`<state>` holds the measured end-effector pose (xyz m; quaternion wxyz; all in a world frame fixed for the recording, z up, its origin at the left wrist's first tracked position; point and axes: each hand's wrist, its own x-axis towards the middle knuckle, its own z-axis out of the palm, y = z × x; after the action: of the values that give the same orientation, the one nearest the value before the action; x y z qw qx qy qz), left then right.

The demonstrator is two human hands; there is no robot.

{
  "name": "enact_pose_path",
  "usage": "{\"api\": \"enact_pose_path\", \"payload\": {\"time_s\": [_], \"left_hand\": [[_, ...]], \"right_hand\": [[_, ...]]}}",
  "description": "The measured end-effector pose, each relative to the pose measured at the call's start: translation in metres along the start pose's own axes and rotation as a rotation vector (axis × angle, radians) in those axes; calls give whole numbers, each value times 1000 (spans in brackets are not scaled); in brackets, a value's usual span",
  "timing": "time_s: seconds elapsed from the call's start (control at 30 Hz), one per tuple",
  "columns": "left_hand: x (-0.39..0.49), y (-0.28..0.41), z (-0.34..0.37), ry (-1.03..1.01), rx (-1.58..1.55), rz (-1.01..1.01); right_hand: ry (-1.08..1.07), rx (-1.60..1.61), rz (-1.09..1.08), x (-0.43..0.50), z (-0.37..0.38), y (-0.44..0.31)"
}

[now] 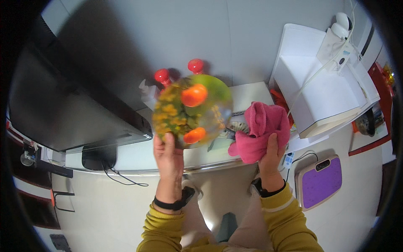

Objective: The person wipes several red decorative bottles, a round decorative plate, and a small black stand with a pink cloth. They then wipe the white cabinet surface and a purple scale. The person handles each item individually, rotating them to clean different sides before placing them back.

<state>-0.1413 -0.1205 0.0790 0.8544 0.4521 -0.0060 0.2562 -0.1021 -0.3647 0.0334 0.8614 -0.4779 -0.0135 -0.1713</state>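
Note:
My left hand (pixel 169 157) grips a round flat disc (pixel 178 115) at its lower left edge, thumb on the near face. The disc bears a yellow, green and orange picture and looks blurred. In my right hand (pixel 272 160) is a bunched pink cloth (pixel 264 126), held up to the right of the disc and apart from it. Both are above a white cabinet top (pixel 135 157). A patterned item like a folding fan (pixel 237 127) lies between them, partly hidden by the cloth.
A large flat television (pixel 88 107) stands left on a black base (pixel 99 156). Behind the disc are two red round-topped objects (pixel 162 75). To the right stand a white shelf unit (pixel 318 82) with a camera-like device (pixel 341 26) and cables, and a purple-topped vibration plate (pixel 321 182) on the floor.

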Motion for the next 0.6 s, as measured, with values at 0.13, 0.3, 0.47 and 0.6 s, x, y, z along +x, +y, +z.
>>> {"api": "enact_pose_path", "payload": {"time_s": [0.13, 0.3, 0.47, 0.6], "left_hand": [[-39, 70, 8, 119, -51, -172], [-86, 84, 10, 261, -12, -558], [-80, 35, 4, 89, -330, -559], [-67, 12, 7, -97, -336, -551]], "right_hand": [[-93, -32, 25, -4, -5, -12], [-238, 145, 293, -13, 5, -43], [-589, -450, -227, -19, 12, -77], [-639, -929, -572, -16, 16, -67]]}}
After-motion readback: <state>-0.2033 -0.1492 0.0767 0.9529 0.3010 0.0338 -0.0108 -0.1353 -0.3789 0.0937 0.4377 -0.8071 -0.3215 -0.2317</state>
